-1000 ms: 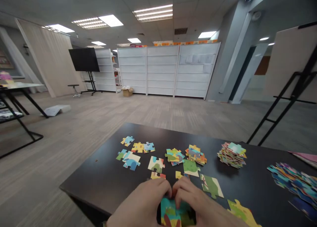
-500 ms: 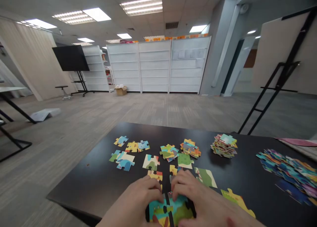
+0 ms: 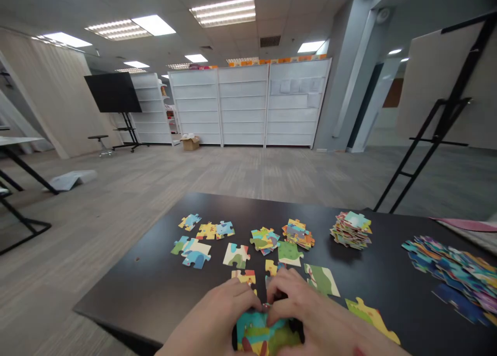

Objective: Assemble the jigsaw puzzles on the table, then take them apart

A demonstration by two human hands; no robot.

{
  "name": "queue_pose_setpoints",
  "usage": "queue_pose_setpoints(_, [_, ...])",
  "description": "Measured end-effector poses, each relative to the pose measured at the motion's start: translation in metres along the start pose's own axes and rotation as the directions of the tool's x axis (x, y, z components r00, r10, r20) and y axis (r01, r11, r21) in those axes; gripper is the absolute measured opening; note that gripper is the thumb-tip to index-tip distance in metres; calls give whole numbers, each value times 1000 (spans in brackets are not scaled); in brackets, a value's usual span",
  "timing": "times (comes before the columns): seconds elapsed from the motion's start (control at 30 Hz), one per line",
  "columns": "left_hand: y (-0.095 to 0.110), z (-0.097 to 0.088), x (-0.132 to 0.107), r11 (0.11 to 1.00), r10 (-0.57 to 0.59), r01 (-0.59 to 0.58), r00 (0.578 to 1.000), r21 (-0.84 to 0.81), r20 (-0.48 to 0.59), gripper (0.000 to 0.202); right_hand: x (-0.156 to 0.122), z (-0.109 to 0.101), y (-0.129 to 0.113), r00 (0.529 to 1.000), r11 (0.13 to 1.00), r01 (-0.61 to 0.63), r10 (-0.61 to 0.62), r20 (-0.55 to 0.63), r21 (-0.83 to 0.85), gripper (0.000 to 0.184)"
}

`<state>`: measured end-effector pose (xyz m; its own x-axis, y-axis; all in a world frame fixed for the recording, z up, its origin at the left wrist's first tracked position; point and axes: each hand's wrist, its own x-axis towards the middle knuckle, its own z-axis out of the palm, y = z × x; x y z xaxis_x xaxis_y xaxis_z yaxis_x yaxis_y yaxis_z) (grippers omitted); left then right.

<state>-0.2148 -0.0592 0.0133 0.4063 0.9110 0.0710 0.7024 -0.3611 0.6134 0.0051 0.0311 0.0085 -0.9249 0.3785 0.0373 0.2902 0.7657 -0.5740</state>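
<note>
Head view: fingers of the left hand (image 3: 209, 322) and right hand (image 3: 316, 317) curl closed over a joined jigsaw puzzle section (image 3: 267, 334), meeting at its far edge. It lies at the near edge of the black table (image 3: 128, 299), its longer visible side running left to right.

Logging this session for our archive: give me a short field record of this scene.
Left hand: fingers on the top edge of the joined puzzle pieces
Right hand: fingers on the same pieces, beside the left hand
Surface: black table
Nearest loose pieces: green-and-cream piece, yellow-green piece
Further along: stack of puzzle pieces, spread of blue-toned pieces
Background: white shelving, black screen on a stand
</note>
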Motion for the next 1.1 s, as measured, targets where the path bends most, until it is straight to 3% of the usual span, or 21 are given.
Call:
queue_pose_setpoints(0.13, [-1, -2, -2, 1000, -28, 27, 1000, -11, -12, 38, -2, -4, -1, 999, 999, 37, -36, -26, 26, 29])
queue_pose_setpoints(0.3, [-15, -11, -8, 999, -7, 13, 990, 44, -140, 33, -1, -9, 17, 957, 999, -39, 44, -288, 23, 42])
queue_pose_setpoints(0.5, [-35, -18, -10, 974, -16, 62, 978, 219, -208, 34, -2, -13, 32, 953, 991, -89, 54, -298, -104, 33])
queue_pose_setpoints(0.67, [-24, -11, -7, 961, -55, 133, 950, 241, -308, 25, -1, -13, 28, 943, 984, -119, 69, -327, -136, 18])
queue_pose_setpoints(0.77, [-16, 3, -2, 983, 57, -27, 986, 184, -160, 25, -3, -15, 28, 938, 981, -131, 76, -339, -141, 13])
queue_pose_setpoints(0.87, [-17, 16, 4, 968, 161, -157, 987, 194, -7, 19, -6, -17, 35, 930, 979, -147, 89, -358, -138, 31])
queue_pose_setpoints(0.97, [-23, 23, 8, 965, 173, -167, 985, 203, -11, 19, -6, -18, 45, 918, 977, -174, 116, -380, -120, 42])
queue_pose_setpoints(1.1, [-30, 29, 11, 955, 208, -206, 978, 213, 14, 25, -5, -19, 53, 899, 977, -197, 146, -414, -83, 41])
